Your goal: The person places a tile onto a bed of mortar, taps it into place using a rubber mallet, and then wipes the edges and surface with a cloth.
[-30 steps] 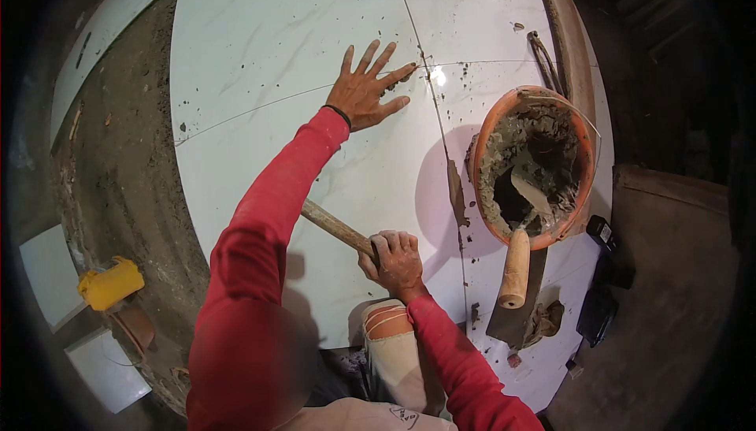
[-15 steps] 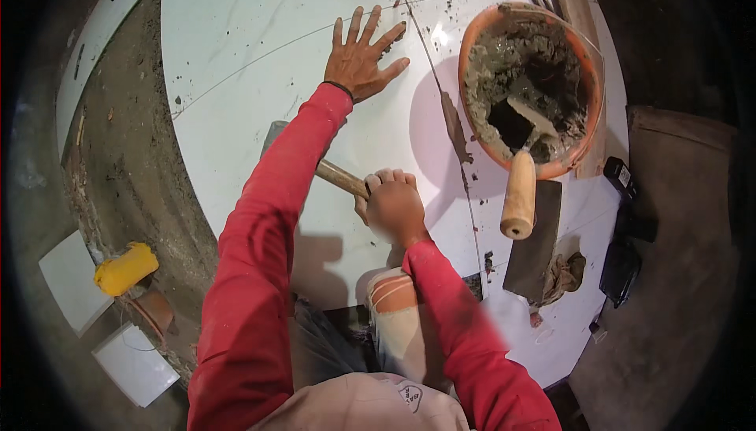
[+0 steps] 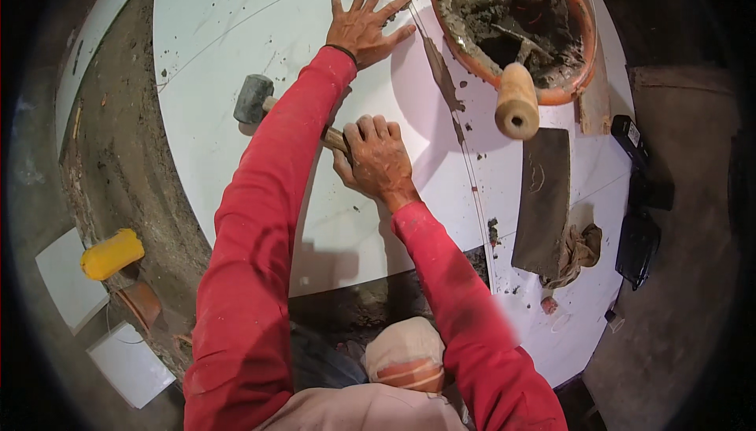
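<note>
My left hand [image 3: 364, 27] lies flat with fingers spread on a large white tile [image 3: 228, 92], close to the joint with its neighbour. My right hand [image 3: 376, 157] is wrapped round the wooden handle of a rubber mallet [image 3: 253, 98]. The mallet's dark head is to the left of my left forearm, low over the tile; the forearm covers part of the handle. At the upper right stands an orange bucket [image 3: 587, 76] of wet grey mortar [image 3: 480, 5]. A trowel [image 3: 517, 104] rests in it, its wooden handle leaning over the near rim.
Bare mortar bed [image 3: 118, 131] runs along the left, with a yellow roll-shaped object [image 3: 113, 254] and white tile pieces [image 3: 130, 364] beyond. On the right are a dark flat strip [image 3: 543, 195], a crumpled rag [image 3: 581, 254] and black cases [image 3: 636, 250]. Mortar crumbs dot the tiles.
The mallet and my right hand have shifted up and left, showing more of the mallet's head. My left hand stays flat on the tile. The view has shifted, with the bucket higher in it.
</note>
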{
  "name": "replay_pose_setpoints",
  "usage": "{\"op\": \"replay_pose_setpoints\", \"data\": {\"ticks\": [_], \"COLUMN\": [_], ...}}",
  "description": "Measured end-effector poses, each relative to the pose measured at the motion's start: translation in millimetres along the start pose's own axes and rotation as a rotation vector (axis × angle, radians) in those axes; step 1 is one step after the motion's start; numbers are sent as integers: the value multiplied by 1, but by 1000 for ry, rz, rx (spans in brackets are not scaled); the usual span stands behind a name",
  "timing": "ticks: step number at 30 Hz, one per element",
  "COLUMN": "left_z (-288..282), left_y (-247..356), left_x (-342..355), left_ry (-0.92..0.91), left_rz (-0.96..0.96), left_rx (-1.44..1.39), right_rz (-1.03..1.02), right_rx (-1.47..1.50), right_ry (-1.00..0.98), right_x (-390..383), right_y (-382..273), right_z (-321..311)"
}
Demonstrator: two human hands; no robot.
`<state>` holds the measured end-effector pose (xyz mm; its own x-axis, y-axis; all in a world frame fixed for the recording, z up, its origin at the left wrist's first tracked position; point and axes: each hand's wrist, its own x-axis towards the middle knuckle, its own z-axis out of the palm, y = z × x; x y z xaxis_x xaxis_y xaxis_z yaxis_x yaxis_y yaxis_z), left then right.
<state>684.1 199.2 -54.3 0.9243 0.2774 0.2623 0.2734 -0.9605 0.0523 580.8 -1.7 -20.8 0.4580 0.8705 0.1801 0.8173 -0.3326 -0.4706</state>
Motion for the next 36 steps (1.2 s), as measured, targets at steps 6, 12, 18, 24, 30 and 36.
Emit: {"op": "replay_pose_setpoints", "data": {"ticks": [6, 12, 18, 24, 30, 36], "left_z": [-4, -10, -19, -37, -42, -66], "left_y": [22, 54, 88, 116, 130, 152], "left_x": [-16, -42, -77, -108, -136, -161], "left_ry": [-11, -20, -57, -106, -98, -102], "left_rz": [19, 37, 109, 183, 273, 314], "left_rx": [2, 3, -61, -157, -142, -251], "right_rz": [-9, -14, 42, -73, -68, -72], "right_rx": [24, -59, 158, 296, 443, 445], "right_ry": [36, -14, -55, 67, 63, 30], "right_x": [-2, -32, -105, -174, -229, -257], "right_y": [-1, -15, -48, -59, -69, -68], "right_z": [5, 10, 27, -3, -18, -30]}}
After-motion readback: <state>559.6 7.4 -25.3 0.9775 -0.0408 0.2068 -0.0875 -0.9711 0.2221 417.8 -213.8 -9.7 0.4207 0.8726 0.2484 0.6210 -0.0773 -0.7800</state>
